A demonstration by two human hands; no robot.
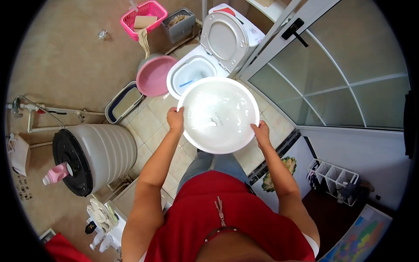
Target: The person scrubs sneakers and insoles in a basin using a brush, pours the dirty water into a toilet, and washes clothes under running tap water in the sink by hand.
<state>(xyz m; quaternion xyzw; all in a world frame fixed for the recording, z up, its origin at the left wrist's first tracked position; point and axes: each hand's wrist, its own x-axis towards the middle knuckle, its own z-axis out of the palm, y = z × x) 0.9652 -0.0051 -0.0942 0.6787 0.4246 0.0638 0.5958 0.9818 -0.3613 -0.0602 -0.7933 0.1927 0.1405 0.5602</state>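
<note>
A large white basin (218,139) with clear water in it is held out in front of me at waist height. My left hand (175,119) grips its left rim, fingers closed round the edge. On the opposite side, my right hand (261,132) is closed on the right rim. The basin overlaps the front of the white toilet (174,78) in view; I cannot tell whether they touch. The toilet's lid (224,37) is up, and a blue streak shows inside the bowl.
Left of the toilet are a pink basin (155,74), a folded tub (124,102), a pink basket (146,19) and a grey bin (180,28). A big barrel (109,148) with a pink bottle (56,174) on its lid stands left. A glass door (323,78) is at right.
</note>
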